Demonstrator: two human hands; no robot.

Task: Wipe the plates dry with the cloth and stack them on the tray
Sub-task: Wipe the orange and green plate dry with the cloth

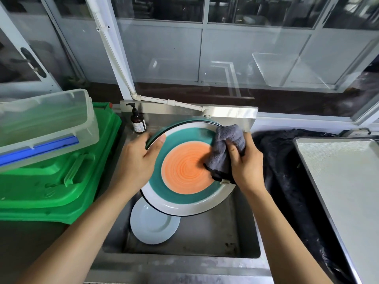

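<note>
Grey fleecy cloth [227, 149] bunched in right hand [245, 160], pressed on right of orange-and-teal round plate [184, 171]; left hand [136, 158] grips left rim. Metal tray [344, 181] right.

The scene is evenly and brightly lit by soft daylight, with pale reflections and glare laid across the glass window panes [256, 54] behind the steel sink [215, 232]. Only faint, soft shadows are cast into the sink basin, beneath the striped plate [184, 193], whose upper rim is smeared by motion blur. Strong wide-angle distortion is seen towards the edges, where the window frames are bent, the metal tray [346, 181] right of the sink is splayed, and the forearms are stretched.
</note>
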